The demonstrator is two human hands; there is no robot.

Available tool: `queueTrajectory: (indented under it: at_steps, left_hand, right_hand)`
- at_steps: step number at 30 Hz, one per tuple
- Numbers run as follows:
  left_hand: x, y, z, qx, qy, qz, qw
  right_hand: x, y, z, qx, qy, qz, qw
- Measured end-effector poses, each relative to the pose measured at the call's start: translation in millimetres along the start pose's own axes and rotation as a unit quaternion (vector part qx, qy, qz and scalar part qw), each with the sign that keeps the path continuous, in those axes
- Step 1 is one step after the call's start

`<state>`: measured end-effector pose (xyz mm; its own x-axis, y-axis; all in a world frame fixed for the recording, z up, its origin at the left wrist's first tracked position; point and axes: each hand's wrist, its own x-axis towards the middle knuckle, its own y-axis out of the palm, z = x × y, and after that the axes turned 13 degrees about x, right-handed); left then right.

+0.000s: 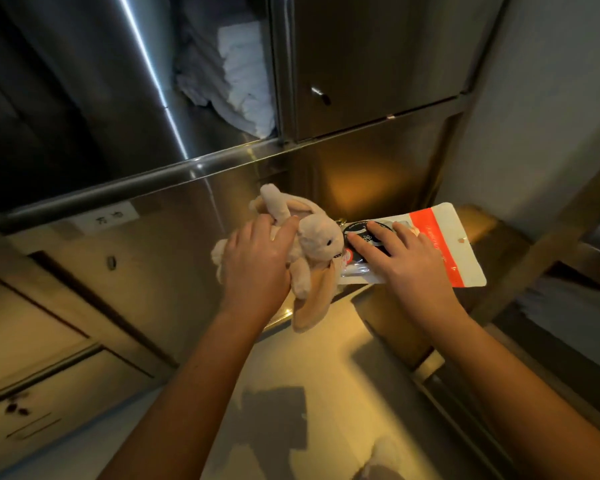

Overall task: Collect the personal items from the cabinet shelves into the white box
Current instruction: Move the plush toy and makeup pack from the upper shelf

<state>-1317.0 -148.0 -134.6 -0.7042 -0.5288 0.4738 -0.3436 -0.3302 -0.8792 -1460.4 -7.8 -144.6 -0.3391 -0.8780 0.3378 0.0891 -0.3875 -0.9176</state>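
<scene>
A beige plush rabbit (317, 237) with long ears lies at the front of a steel cabinet shelf (371, 188). My left hand (257, 261) grips its body, fingers curled over it. Beside it on the right is a flat white packet with an orange band and a black round item inside (444, 244). My right hand (406, 258) lies on top of that packet with fingers spread fairly straight; whether the thumb is under it is hidden. The white box is not in view.
White folded cloths (243, 81) fill the open compartment above left. A shut steel door with a small knob (321, 95) is above the shelf. A steel counter (326, 375) runs below my arms. More cloth (568, 306) sits at lower right.
</scene>
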Motion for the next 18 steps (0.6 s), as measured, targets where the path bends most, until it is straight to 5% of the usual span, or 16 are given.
queueTrajectory:
  at_steps: [18]
  left_hand:
    - [94.2, 50.6, 109.5, 0.119, -0.152, 0.003, 0.981]
  right_hand:
    - [202.2, 64.7, 5.1, 0.078, -0.148, 0.036, 0.985]
